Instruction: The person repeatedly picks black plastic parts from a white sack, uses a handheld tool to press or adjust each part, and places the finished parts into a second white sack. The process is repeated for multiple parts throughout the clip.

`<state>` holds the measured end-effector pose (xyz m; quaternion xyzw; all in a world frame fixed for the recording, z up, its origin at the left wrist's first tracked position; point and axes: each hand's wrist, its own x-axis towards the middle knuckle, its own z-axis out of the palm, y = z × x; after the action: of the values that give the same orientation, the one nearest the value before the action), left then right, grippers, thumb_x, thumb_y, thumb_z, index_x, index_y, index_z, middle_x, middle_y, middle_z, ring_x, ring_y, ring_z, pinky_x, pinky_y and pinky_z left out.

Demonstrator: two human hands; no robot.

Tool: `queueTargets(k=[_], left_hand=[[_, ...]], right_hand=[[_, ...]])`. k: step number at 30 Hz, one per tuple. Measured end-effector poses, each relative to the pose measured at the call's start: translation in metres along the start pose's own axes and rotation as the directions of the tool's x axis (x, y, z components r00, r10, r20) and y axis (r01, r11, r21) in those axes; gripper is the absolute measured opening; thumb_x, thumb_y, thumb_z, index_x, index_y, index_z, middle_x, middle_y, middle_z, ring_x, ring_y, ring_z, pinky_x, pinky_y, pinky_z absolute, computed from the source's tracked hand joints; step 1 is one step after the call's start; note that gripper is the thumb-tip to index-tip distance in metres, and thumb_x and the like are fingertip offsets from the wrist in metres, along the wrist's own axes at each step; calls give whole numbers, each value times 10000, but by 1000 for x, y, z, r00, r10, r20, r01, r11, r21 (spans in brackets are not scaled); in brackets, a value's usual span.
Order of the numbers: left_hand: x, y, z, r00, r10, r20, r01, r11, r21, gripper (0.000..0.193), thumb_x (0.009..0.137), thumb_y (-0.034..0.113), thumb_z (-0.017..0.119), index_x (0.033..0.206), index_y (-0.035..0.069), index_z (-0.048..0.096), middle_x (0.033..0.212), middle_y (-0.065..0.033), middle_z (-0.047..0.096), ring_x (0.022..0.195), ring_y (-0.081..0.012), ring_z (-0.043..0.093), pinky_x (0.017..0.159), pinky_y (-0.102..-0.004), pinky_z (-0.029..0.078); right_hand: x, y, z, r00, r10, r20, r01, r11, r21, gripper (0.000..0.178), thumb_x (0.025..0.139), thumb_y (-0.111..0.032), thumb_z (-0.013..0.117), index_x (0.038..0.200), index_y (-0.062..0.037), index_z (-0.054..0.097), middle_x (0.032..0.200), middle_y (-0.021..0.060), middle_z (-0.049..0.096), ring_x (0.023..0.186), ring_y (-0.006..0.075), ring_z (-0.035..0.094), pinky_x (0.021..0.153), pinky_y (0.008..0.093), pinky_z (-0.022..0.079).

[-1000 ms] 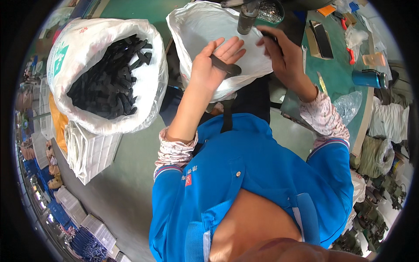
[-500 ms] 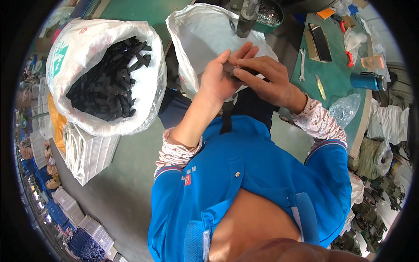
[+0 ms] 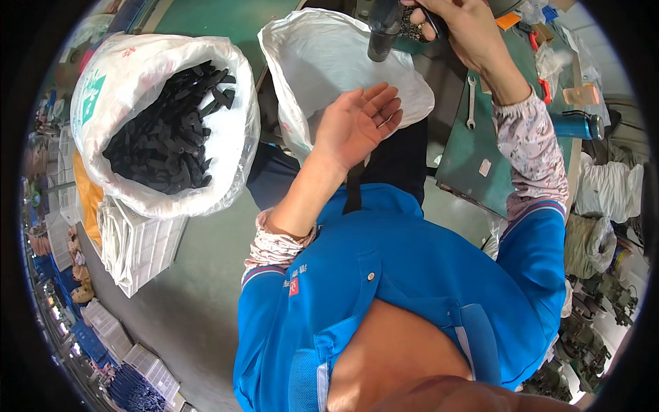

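Gripping: one black piece (image 3: 436,26), in your right hand (image 3: 467,33), near the dark cylinder (image 3: 382,42). Your left hand (image 3: 353,130): open, empty, palm up by the white sack (image 3: 312,62). Step, apparently: positioning the piece; next move likely needs steady fingers.

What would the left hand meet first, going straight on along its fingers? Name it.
The left hand would likely meet the right rim of the white bag in front of the person, though depth is unclear and it might pass above.
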<state>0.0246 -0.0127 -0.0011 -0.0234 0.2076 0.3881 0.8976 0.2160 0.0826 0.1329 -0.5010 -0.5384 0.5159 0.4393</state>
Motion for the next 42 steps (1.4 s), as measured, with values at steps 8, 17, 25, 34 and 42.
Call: queueTargets(k=[8,17,25,34,42], left_hand=[[-13,60,-31,903,429,-33,-420,895,149,225,894,114,516,1059,-30,569,993,-112,648,902,-228,617,902,-381,486],[-82,298,-35,377,910,173,-714,167,680,509,897,306,609,1220,-38,421,1216,-198,500,1059,-364,555,864,-578,491],[-106,335,-1,664,706,248,-251,-102,963,486,892,198,540,1241,-121,429,1211,-220,531,1094,-324,564,953,-412,472],[-76,315,-99,734,578,357,586,-804,99,932,710,66,669,1482,162,155,1481,-209,269,1381,-363,256,1043,-544,328],[-38,350,-61,875,478,79,485,-867,-119,991,404,157,888,1296,48,471,1273,-190,540,1230,-337,471,997,-404,396]], right_hand=[[-19,46,-10,1000,-26,6,27,998,-54,377,939,-204,563,1274,-35,534,856,48,650,571,47,548,419,149,372],[-42,57,-11,999,-13,31,11,997,76,374,944,-197,546,1242,19,480,825,113,664,542,73,587,379,163,358],[-45,52,9,988,-141,-62,144,988,52,335,938,-168,539,1204,30,493,818,129,675,584,98,611,416,180,393],[-77,163,79,908,-407,97,385,723,-574,521,858,-133,652,1336,-67,456,1064,155,639,937,231,630,676,303,501],[-137,155,98,960,-273,-65,215,866,-450,313,892,-45,581,1202,-4,565,1018,154,644,854,216,638,704,281,507]])
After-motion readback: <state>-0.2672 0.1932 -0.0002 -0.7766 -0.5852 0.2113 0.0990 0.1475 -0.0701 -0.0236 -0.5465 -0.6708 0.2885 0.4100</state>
